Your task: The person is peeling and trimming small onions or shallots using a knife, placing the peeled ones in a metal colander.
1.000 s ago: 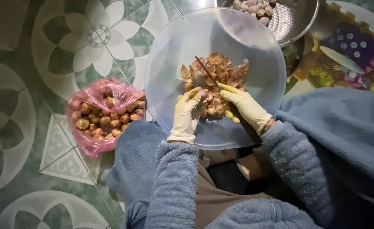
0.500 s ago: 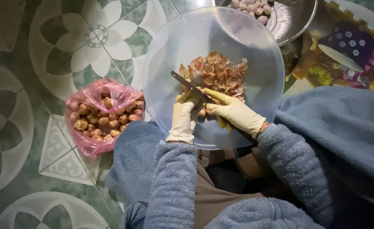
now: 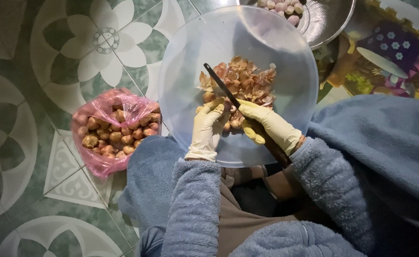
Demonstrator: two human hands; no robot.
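Currently, both gloved hands work over a clear plastic basin [image 3: 181,95] resting on the lap. Left hand [image 3: 208,126] is curled around a small shallot [image 3: 228,105], pinching it at the fingertips above the basin floor. Right hand [image 3: 266,124] is clenched on the handle of a dark-bladed knife [image 3: 221,86], blade angled up and left, lying against the shallot. Brown peels [image 3: 243,83] are heaped just beyond the blade. A pink bag of unpeeled shallots [image 3: 114,131] sits on the tiled floor, left of the basin. A metal bowl [image 3: 326,21] with peeled bulbs stands beyond the basin.
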